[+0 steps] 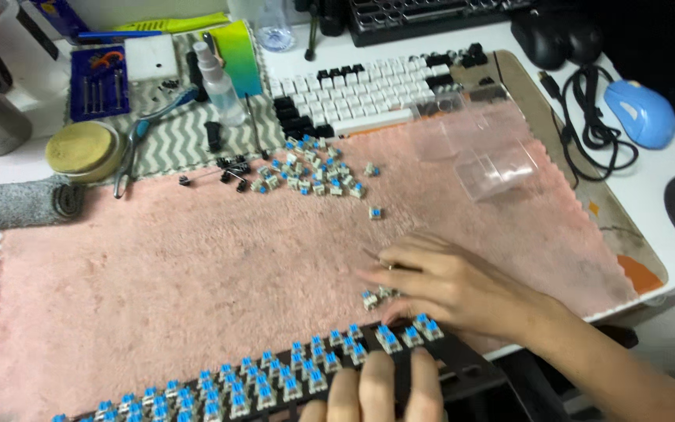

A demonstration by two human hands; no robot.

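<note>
A black keyboard (462, 367) studded with blue-stemmed switches (306, 367) lies tilted along the near edge of a pink towel (158, 273). My left hand (376, 391) is at the bottom, with three fingers laid over the keyboard's near edge, gripping it. My right hand (447, 285) hovers just beyond the keyboard's right end, fingers curled, with a thin metal tool (375, 256) poking out of them. Two loose switches (369, 299) lie at its fingertips.
A pile of loose blue switches (310, 168) and one stray switch (375, 212) lie farther back. Behind are black and white keycaps (369, 86), a clear plastic cover (486, 152), a spray bottle (216, 82), pliers (138, 144), a round tin (80, 148), a rolled grey cloth (25, 202) and a blue mouse (641, 113).
</note>
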